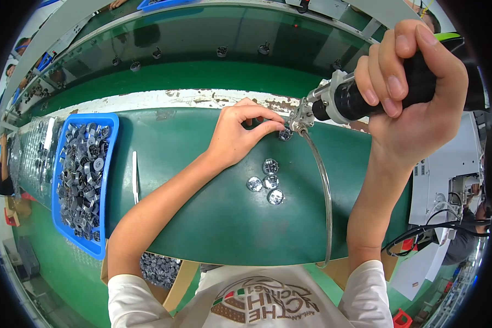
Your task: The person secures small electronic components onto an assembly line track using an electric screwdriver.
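Note:
My left hand [236, 134] reaches over the green work mat, thumb and forefinger pinched at a small round grey part [285, 134]. Wrapped round a black cylindrical power screwdriver [349, 100] is my right hand [418, 93], raised at the right. The tool lies nearly level. Its metal head [301, 117] is just right of my left fingertips, close above the small part; whether they touch I cannot tell. From the head a clear hose [323, 186] curves down toward the mat's near edge. Several round parts [270, 182] with shiny metallic faces lie grouped mid-mat.
A blue tray [115, 136] heaped with grey round parts stands at the left. Near it lies a thin white stick [135, 177]. Beyond the mat runs a green conveyor [191, 74] carrying spaced parts. Below the near edge, a cardboard box [183, 281] holds more parts. Black cables [437, 225] hang right.

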Demonstrator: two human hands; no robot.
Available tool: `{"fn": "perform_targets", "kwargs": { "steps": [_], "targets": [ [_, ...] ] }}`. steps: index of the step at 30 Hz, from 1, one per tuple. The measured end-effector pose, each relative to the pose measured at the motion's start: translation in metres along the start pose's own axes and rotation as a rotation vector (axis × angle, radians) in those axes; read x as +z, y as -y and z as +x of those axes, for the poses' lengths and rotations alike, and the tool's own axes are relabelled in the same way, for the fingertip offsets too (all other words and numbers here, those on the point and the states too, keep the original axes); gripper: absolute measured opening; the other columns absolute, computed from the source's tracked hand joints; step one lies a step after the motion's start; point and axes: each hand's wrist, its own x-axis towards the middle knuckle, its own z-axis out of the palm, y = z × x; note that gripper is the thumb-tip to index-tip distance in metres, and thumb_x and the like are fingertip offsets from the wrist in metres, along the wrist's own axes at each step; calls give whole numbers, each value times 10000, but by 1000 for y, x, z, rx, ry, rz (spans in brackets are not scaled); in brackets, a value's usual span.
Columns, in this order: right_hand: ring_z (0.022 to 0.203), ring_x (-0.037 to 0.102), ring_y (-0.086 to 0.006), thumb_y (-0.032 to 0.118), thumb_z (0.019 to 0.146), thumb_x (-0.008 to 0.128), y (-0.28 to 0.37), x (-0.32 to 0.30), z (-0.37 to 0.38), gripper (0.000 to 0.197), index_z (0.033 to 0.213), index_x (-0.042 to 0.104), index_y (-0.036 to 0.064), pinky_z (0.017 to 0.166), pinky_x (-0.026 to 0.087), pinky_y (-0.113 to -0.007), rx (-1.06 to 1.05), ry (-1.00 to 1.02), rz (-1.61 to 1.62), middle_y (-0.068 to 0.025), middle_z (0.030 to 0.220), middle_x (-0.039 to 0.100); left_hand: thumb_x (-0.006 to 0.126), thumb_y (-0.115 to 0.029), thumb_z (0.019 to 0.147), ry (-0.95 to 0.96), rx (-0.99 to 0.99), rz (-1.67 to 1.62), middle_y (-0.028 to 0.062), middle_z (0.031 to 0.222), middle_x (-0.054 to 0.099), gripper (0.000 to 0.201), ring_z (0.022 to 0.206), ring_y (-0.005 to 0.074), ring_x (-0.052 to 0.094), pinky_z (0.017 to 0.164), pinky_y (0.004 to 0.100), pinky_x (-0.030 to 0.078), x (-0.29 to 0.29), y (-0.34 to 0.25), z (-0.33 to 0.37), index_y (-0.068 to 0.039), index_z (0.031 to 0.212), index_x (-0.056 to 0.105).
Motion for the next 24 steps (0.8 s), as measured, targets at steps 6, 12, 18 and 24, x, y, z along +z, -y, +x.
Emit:
{"fn": "perform_targets", "kwargs": {
  "steps": [6,12,18,24],
  "targets": [
    [410,295,-73,248,1018,430,-2,2,0,278,889,524,20,462,342,-257,-5,21,7,-12,574,450,807,-150,853,6,-9,-34,-13,822,740,113,776,113,545,643,273,426,-3,1,0,-119,961,820],
    [411,292,-73,252,1014,428,2,2,1,275,893,515,22,469,344,-254,14,81,56,-8,571,450,795,-163,866,19,-9,-55,-13,829,735,107,761,113,533,639,279,413,-2,2,0,-118,960,815],
    [414,291,-72,250,1012,425,2,2,1,272,894,512,21,471,343,-254,7,92,61,-5,571,447,795,-84,858,31,-13,2,3,837,654,122,729,99,478,676,256,412,-3,0,0,-50,974,785],
    [416,295,-71,240,1011,422,3,7,-4,265,898,514,19,471,342,-255,-10,-1,-42,-7,575,450,802,-163,852,-9,20,-21,-8,843,744,136,786,124,546,650,285,420,-2,2,0,-111,977,808]
  ]
}}
